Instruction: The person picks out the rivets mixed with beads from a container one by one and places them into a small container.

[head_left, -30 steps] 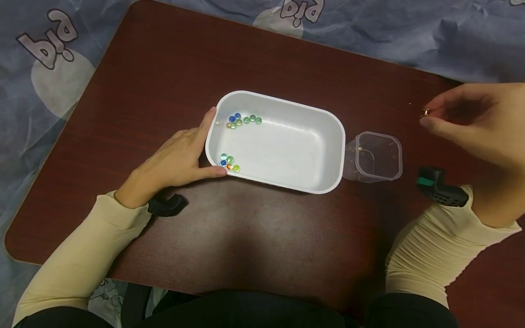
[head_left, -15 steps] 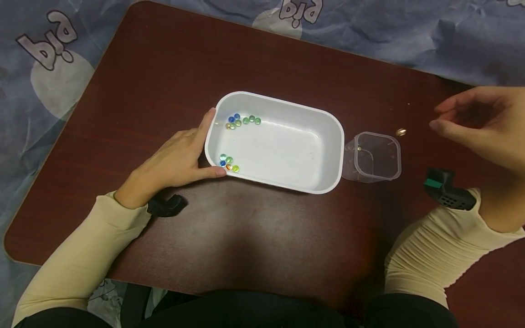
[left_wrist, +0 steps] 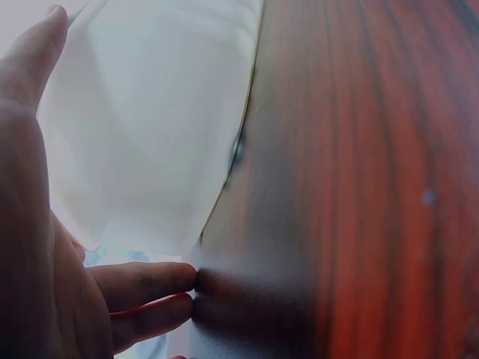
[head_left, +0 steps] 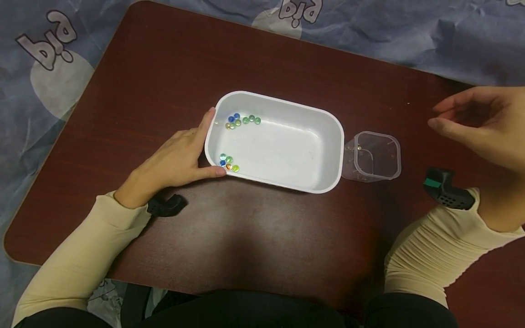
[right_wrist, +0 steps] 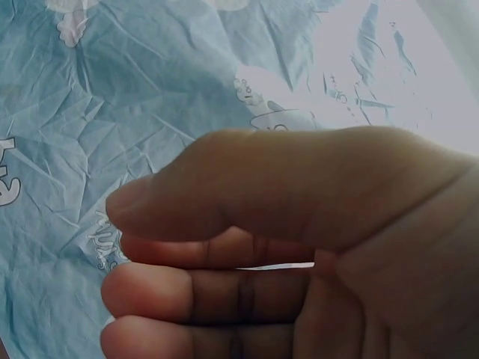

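A white plastic tub [head_left: 283, 150] sits in the middle of the table, with glass marbles [head_left: 232, 122] grouped in its far-left and near-left corners. My left hand [head_left: 174, 157] holds the tub's left end, thumb on the near rim and index finger towards the far side. In the left wrist view, two fingertips [left_wrist: 191, 277] reach down beside the tub's wall. A clear plastic cup [head_left: 356, 169] stands against the tub's right end, with tiny gold bits low inside. My right hand [head_left: 481, 125] hovers right of the cup, fingers loosely bent, holding nothing.
Tiny pale specks [head_left: 408, 103] lie on the dark red-brown table [head_left: 172, 54] beyond the cup. Grey-blue printed sheeting [head_left: 369, 27] covers the area behind it. Black wrist cameras [head_left: 449, 189] sit on both wrists.
The small gold spool-shaped piece left my right fingers, flew left past the cup's rim, and is now out of sight. My right hand drew slightly right. My left hand stayed still.
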{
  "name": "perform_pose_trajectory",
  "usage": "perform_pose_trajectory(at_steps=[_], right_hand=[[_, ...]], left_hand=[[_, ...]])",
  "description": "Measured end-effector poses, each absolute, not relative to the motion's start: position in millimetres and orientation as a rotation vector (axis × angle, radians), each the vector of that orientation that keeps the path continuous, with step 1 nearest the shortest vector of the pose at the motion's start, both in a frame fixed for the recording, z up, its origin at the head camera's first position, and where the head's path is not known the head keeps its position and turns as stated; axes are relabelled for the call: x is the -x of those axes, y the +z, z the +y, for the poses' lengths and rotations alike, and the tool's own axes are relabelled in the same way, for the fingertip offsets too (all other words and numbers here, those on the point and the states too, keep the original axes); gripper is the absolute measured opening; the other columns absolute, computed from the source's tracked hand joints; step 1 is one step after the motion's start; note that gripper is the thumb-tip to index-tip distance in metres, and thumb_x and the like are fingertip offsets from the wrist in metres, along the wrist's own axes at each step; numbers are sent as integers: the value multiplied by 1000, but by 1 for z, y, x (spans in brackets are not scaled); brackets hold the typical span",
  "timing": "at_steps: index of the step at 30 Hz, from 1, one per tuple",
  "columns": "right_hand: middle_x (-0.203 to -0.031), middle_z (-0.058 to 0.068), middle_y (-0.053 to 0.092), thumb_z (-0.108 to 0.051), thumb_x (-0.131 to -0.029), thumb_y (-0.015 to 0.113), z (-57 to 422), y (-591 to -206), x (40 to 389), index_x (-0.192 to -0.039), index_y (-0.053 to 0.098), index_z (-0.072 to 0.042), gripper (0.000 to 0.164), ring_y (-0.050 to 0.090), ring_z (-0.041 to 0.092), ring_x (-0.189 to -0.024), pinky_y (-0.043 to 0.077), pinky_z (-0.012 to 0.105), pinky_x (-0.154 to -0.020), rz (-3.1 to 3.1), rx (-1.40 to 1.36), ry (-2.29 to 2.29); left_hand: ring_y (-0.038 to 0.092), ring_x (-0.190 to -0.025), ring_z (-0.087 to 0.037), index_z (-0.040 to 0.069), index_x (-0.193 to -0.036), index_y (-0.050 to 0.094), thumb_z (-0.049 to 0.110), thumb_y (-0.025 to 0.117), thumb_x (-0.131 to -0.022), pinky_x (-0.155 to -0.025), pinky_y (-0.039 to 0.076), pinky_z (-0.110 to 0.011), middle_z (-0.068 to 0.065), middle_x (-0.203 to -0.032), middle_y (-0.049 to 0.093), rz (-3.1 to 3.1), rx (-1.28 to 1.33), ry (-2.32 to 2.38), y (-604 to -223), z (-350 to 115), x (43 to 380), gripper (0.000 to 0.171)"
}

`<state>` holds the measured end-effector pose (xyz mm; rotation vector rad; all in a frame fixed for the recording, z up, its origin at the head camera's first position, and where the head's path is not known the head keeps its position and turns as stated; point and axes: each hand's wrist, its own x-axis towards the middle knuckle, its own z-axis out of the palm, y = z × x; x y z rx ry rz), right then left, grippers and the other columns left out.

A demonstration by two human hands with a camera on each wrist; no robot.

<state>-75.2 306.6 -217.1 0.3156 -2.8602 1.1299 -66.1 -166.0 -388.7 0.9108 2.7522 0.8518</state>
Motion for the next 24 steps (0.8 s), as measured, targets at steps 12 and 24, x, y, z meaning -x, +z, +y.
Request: perform_pose_trajectory(at_steps=[12, 24], right_hand=[[-68, -25, 64, 6, -80, 72, 300, -215, 77, -85, 69, -35, 42, 58, -12, -57, 39, 3, -56, -2909, -342, 1011], [-67, -30, 62, 0, -79, 75, 288, -212, 78, -83, 67, -40, 40, 56, -16, -57, 38, 2, -55, -2950, -358, 848]], left_hand=[[43, -134, -33, 7, -158, -8, 55, 72, -84, -107, 34, -51, -19, -155, 33, 2760, -921, 861, -389, -165, 67, 120], [44, -134, -31, 7, -158, -8, 55, 72, -83, -107, 33, -51, -19, -153, 38, 2759, -927, 868, -390, -165, 67, 120]])
